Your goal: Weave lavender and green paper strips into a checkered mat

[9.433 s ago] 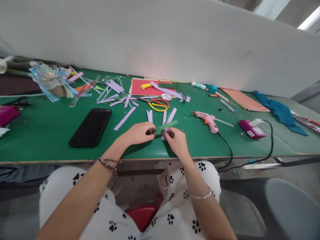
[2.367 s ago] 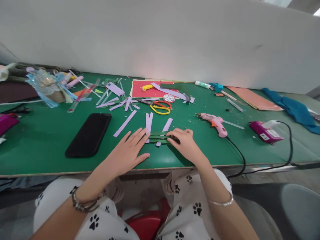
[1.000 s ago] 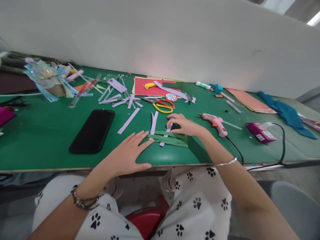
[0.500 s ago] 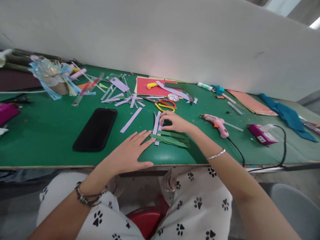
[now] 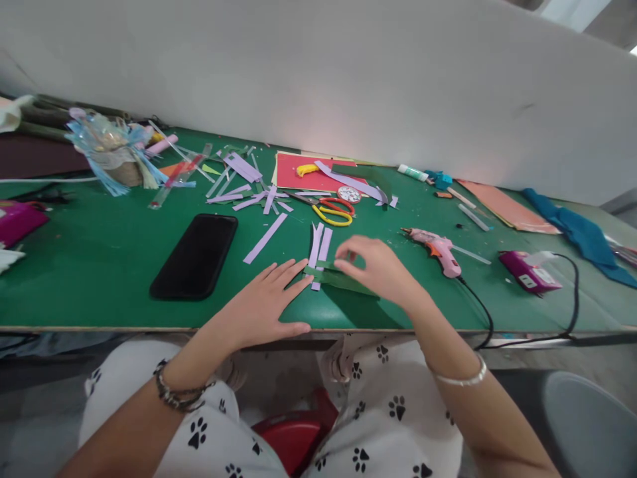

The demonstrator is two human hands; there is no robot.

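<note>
The left hand (image 5: 261, 305) lies palm down, fingers (image 5: 279, 273) spread; the right hand (image 5: 383, 269) arches, fingers bent toward its thumb (image 5: 352, 270).

Near the middle of the surface (image 5: 99, 309), crosswise strips (image 5: 346, 281) cross the near ends of lengthwise strips (image 5: 325, 244), between the left grip (image 5: 263, 305) and the right grip (image 5: 381, 269). Left of these lies a single loose strip (image 5: 265, 238), then the phone (image 5: 194, 255). Behind the lengthwise strips are the scissors (image 5: 334, 215), with scattered strips (image 5: 242, 167) to their left and stacked sheets (image 5: 288, 179) behind. A ruler (image 5: 172, 189) lies beyond the phone, a pot (image 5: 130, 174) left of it. Right of the right grip are the glue gun (image 5: 438, 249) and, farther right, a socket block (image 5: 530, 272). A wall (image 5: 318, 79) stands behind everything.
</note>
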